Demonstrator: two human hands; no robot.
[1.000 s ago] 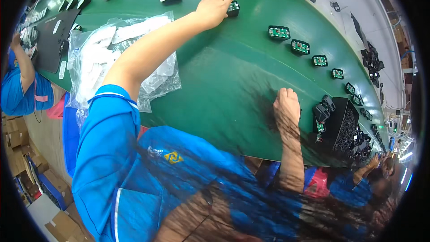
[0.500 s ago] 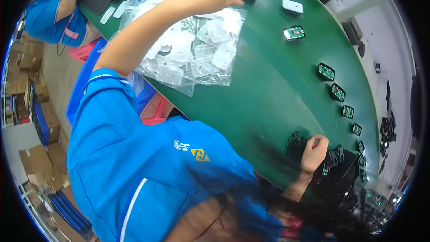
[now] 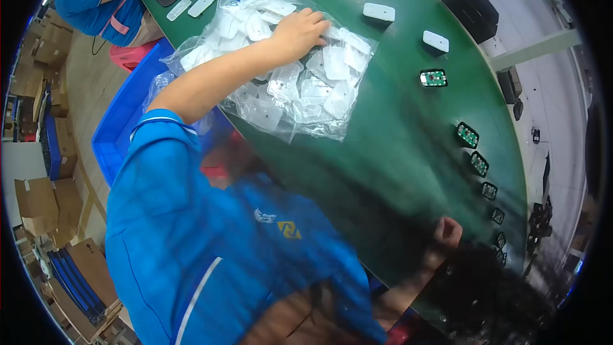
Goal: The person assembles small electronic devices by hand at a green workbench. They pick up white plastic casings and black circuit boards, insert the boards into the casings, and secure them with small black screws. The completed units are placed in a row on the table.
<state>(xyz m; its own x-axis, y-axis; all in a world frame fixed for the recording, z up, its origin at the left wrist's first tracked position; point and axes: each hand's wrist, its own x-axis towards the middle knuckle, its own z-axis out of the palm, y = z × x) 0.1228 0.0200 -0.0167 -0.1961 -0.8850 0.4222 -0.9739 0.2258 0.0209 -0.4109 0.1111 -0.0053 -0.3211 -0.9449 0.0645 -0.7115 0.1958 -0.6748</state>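
Left hand (image 3: 299, 35): laid on the upper part of the pile, fingers partly spread and bent down at the tips. Whether they pinched anything, I could not tell.

Covers (image 3: 335, 64): white, thin, heaped and overlapping in the bag (image 3: 287, 131), under and around that hand. Clear film, crumpled; whether it came between fingertips and covers was unclear.

Right hand (image 3: 449, 232): low over the table (image 3: 389, 172), fingers loosely curled, partly blurred by dark hair. Contents, if any, could not be made out.

Capped cases (image 3: 379, 11): two, white-topped, beyond the bag.

Open case (image 3: 433, 77): black, green board showing, just beside the nearer capped one. More stood in a line (image 3: 468, 135) to the right.

Handling note, my judgement: covers this thin probably cling together; best taken singly, by the edges, film pushed aside, faces kept unscratched.
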